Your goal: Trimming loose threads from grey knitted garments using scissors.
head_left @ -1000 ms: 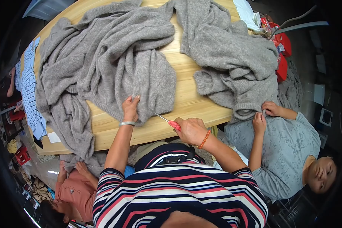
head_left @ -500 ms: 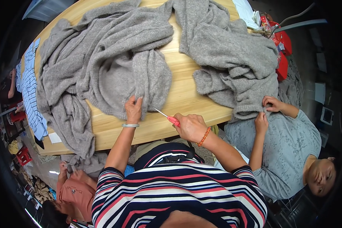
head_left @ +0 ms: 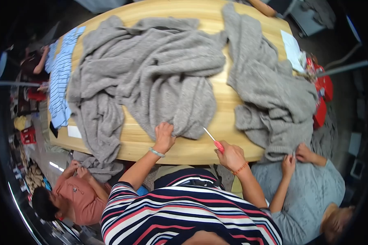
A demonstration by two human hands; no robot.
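A fuzzy grey knitted sweater (head_left: 151, 57) lies rumpled across the table in front of me, its near edge toward me. My left hand (head_left: 164, 136), with a pale bangle at the wrist, has its fingers closed on that near edge. In my right hand (head_left: 232, 157), which wears an orange bead bracelet, is a red-handled tool (head_left: 219, 146) with a thin metal shaft. Its tip points up and left, close beside the sweater's right edge; whether it ends in a hook or a point is too small to tell.
A second grey knitted garment (head_left: 270, 90) lies to the right, its lower end held by a seated co-worker (head_left: 306, 188). Another co-worker (head_left: 81, 196) handles grey knitwear at lower left. Blue striped cloth (head_left: 63, 77) lies along the wooden table's (head_left: 184, 157) left side; red containers (head_left: 324, 87) stand at right.
The whole view has shifted, showing more of the table's far side. The sweater's gaping opening has been folded down flatter. My left hand and the tool are farther apart.
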